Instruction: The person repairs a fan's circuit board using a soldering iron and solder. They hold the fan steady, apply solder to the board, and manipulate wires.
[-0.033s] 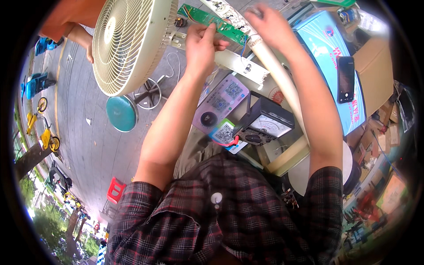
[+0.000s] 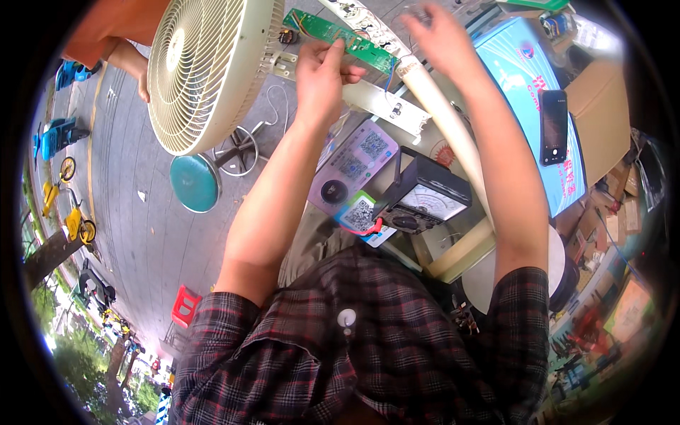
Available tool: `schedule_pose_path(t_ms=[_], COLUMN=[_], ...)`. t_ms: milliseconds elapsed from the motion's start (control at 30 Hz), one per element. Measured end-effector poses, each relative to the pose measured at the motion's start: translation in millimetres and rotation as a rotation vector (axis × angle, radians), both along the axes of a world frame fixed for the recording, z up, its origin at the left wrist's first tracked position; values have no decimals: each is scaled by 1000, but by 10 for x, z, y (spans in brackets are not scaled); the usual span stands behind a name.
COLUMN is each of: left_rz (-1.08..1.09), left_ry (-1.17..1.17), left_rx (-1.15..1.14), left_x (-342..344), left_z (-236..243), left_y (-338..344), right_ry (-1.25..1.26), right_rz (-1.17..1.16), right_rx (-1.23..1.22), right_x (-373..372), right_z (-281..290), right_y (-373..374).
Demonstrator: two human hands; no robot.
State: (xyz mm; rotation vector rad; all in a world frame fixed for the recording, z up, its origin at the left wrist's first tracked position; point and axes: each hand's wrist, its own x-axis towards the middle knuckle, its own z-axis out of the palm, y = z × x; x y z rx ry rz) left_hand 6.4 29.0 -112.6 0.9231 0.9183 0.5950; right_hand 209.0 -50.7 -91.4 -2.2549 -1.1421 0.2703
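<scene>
My left hand point(image 2: 322, 74) pinches the lower edge of a long green circuit board point(image 2: 368, 51), with wires at its ends. The board lies across a white fan pole point(image 2: 443, 106), whose upper part has an opened housing point(image 2: 365, 21). Beyond the pole's right side, my right hand point(image 2: 443, 42) is raised with fingers curled toward the thumb; a small shiny bit shows at the fingertips, too blurred to name. To the left of the board stands the round cream fan head point(image 2: 205, 78) with its grille. Below my hands, an analog multimeter point(image 2: 425, 195) with a red lead rests on the bench.
A phone point(image 2: 554, 127) lies on a blue box point(image 2: 520, 78) at the right. Cards with square codes point(image 2: 354, 166) lie beside the meter. At left are a green round stool point(image 2: 195, 183), a red stool point(image 2: 185, 306) and another person's arm point(image 2: 127, 60) by the fan.
My right hand has shifted slightly to the right, away from the pole. The circuit board has moved a touch; my left hand keeps its grip on it.
</scene>
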Motion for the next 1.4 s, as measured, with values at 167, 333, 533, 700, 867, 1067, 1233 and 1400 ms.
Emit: schedule_pose_path(t_ms=[167,333,533,700,867,1067,1233,1400], left_rz=[35,6,-91,-144,-129,-39,13,59], left_ry=[-112,-110,-72,-60,-145,-164,-197,-182], left_rx=[-163,-256,-239,-281,-435,-621,-585,-507], left_x=[-172,-351,-632,-814,-911,-1068,-940,-799], left_z=[57,300,321,226,276,78,-64,-215], left_y=[-145,-354,-468,-551,-615,-550,-532,-480], right_ry=[20,125,271,254,521,895,436,157], right_rz=[-122,4,34,-71,-379,-647,-597,-423], right_rx=[35,-90,-206,43,521,506,-62,-212], right_x=[-115,-287,-450,-910,-1599,-2010,-1981,-1925], right_z=[495,681,1209,1656,1449,1153,476,370], right_y=[-208,-631,-944,-1286,-1921,-2656,-3062,-2961])
